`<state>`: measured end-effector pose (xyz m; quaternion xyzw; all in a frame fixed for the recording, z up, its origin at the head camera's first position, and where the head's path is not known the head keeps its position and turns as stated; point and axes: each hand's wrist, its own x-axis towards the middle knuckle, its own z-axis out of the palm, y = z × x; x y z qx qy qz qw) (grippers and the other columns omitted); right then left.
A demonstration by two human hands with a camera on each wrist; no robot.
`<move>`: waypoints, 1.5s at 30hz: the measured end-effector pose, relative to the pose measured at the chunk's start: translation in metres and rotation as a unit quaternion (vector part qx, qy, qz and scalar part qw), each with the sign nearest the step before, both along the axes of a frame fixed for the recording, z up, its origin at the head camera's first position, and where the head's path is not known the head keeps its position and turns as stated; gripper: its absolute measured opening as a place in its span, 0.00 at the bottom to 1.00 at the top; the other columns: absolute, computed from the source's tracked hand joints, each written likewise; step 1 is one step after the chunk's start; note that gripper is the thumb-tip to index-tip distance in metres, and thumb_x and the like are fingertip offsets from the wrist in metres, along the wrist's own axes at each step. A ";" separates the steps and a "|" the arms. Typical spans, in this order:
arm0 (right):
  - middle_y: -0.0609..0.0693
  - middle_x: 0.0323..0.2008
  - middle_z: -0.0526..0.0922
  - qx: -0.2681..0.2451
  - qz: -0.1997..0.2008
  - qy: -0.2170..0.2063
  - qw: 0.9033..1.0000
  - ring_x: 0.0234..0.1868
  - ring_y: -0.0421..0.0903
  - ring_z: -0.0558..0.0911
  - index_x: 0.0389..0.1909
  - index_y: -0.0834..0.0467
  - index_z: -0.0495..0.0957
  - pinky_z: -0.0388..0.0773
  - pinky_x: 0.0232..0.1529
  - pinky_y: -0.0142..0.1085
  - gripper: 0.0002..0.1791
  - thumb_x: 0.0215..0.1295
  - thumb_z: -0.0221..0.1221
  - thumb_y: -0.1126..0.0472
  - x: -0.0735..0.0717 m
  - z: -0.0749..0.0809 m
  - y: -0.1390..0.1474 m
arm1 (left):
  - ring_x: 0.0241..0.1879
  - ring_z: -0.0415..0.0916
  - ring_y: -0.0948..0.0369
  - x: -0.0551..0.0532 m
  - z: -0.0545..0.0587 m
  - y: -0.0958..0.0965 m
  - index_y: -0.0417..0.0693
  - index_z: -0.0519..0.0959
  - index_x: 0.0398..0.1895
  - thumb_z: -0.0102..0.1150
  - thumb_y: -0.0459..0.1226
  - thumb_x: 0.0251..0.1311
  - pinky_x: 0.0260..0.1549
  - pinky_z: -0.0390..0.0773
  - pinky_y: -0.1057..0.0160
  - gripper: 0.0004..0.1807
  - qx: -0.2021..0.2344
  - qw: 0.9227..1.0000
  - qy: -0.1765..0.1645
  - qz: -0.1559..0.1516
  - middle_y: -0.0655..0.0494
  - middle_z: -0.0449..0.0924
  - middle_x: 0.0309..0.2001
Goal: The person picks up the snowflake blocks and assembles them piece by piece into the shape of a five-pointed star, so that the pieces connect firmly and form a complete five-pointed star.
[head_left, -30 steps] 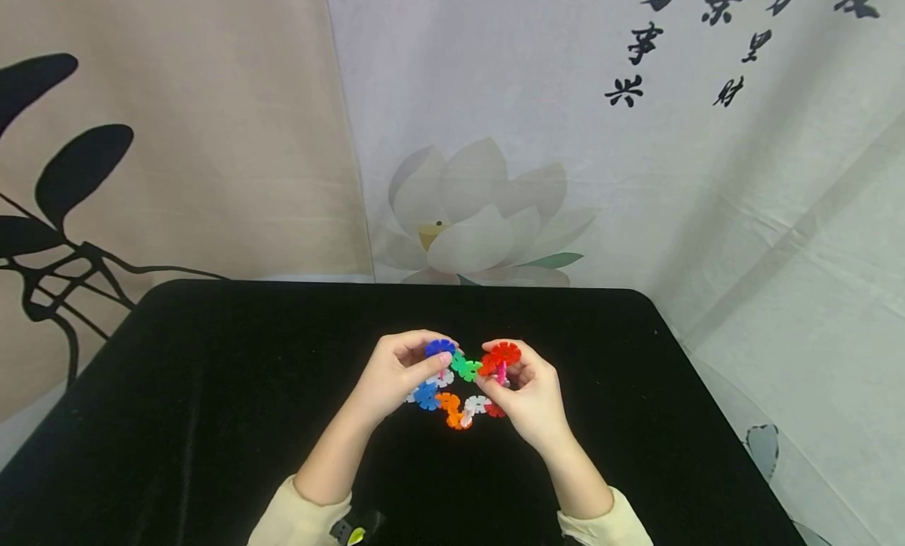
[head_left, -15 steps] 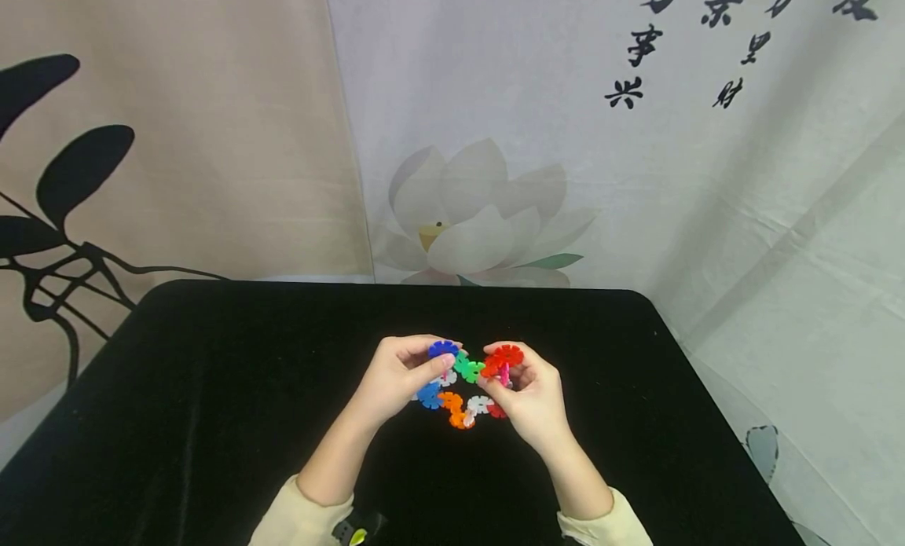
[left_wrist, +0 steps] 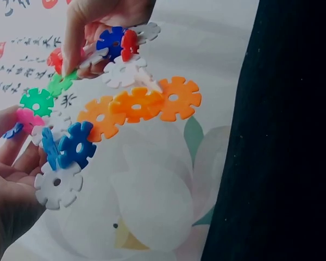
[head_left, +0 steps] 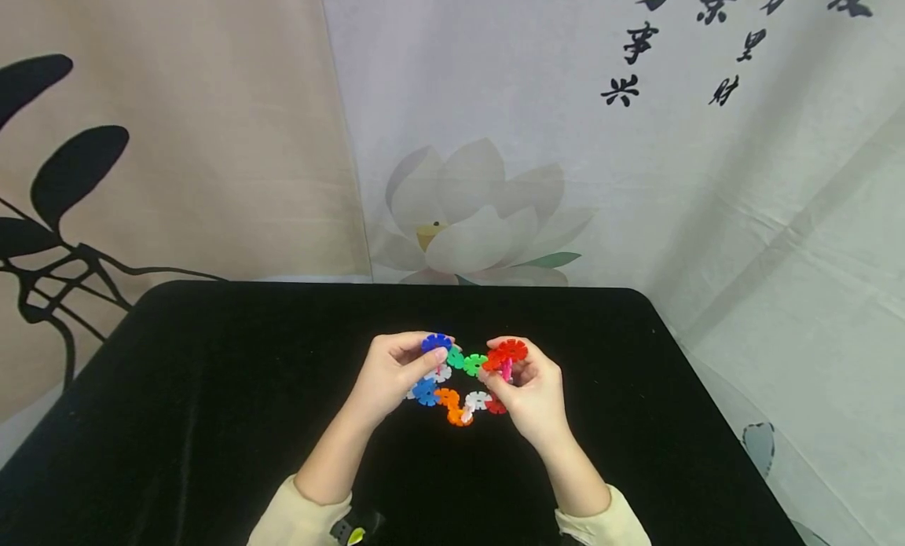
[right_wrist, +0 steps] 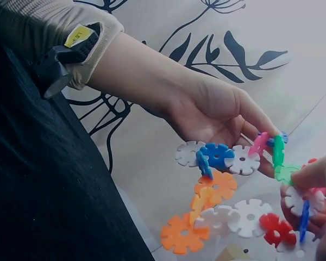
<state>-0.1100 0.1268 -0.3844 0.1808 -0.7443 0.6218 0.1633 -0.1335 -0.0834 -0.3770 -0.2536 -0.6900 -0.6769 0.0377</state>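
Both hands hold up a loop of interlocking plastic snowflake discs over the table. My left hand [head_left: 385,377] pinches its left side, thumb by a dark blue disc [head_left: 436,342] and a pink disc [left_wrist: 29,118]. My right hand [head_left: 535,393] grips the right side, near a red disc [head_left: 512,349], its thumb at a green disc [right_wrist: 287,174]. Between the hands, this green disc meets another green disc [left_wrist: 36,103] edge to edge. Orange discs [left_wrist: 176,98], white discs [right_wrist: 251,217] and a blue disc [left_wrist: 77,144] hang along the lower side. The right fingers partly hide some discs.
A black cloth-covered table [head_left: 233,420] lies beneath the hands. Behind it hangs a pale curtain [head_left: 495,82] with a lotus print and black characters. A small dark camera [right_wrist: 57,68] is strapped at the left sleeve.
The hands have drawn slightly apart, the left one shifting left and up a little. The two green discs between them now lie farther apart in the head view.
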 end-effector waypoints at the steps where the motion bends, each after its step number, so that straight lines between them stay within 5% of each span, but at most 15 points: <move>1: 0.59 0.32 0.83 -0.002 -0.001 0.001 1.000 0.25 0.45 0.81 0.46 0.63 0.77 0.81 0.30 0.35 0.19 0.53 0.65 0.76 0.000 0.000 0.000 | 0.35 0.82 0.54 0.000 0.000 0.001 0.35 0.82 0.44 0.59 0.31 0.63 0.34 0.82 0.59 0.10 -0.004 1.000 -0.003 0.001 0.46 0.84 0.39; 13: 0.56 0.33 0.84 -0.012 -0.012 0.008 1.000 0.27 0.46 0.82 0.43 0.62 0.77 0.81 0.31 0.36 0.16 0.54 0.66 0.74 0.001 0.000 0.000 | 0.38 0.81 0.47 0.000 -0.005 0.006 0.37 0.81 0.44 0.57 0.33 0.65 0.37 0.81 0.58 0.09 0.022 0.999 -0.030 -0.018 0.48 0.84 0.41; 25: 0.57 0.37 0.83 -0.004 -0.027 0.020 0.999 0.31 0.45 0.83 0.41 0.62 0.77 0.82 0.34 0.37 0.16 0.52 0.66 0.76 0.002 0.002 0.003 | 0.42 0.80 0.47 0.000 -0.008 0.012 0.38 0.79 0.46 0.56 0.36 0.67 0.39 0.81 0.56 0.11 0.032 0.994 -0.100 -0.040 0.48 0.84 0.44; 36: 0.57 0.36 0.83 0.001 -0.028 0.024 0.999 0.29 0.45 0.82 0.41 0.62 0.78 0.81 0.32 0.36 0.15 0.52 0.66 0.76 0.001 0.000 0.003 | 0.42 0.78 0.40 -0.003 -0.013 0.011 0.36 0.79 0.46 0.54 0.34 0.67 0.39 0.81 0.57 0.11 0.032 0.995 -0.077 -0.054 0.45 0.83 0.45; 45: 0.55 0.36 0.83 0.004 -0.017 0.010 1.000 0.29 0.45 0.82 0.42 0.62 0.77 0.81 0.31 0.35 0.16 0.53 0.67 0.74 0.001 -0.001 -0.002 | 0.37 0.81 0.56 -0.004 -0.005 0.005 0.41 0.80 0.45 0.60 0.32 0.62 0.38 0.81 0.57 0.09 -0.034 0.999 -0.028 -0.029 0.51 0.83 0.44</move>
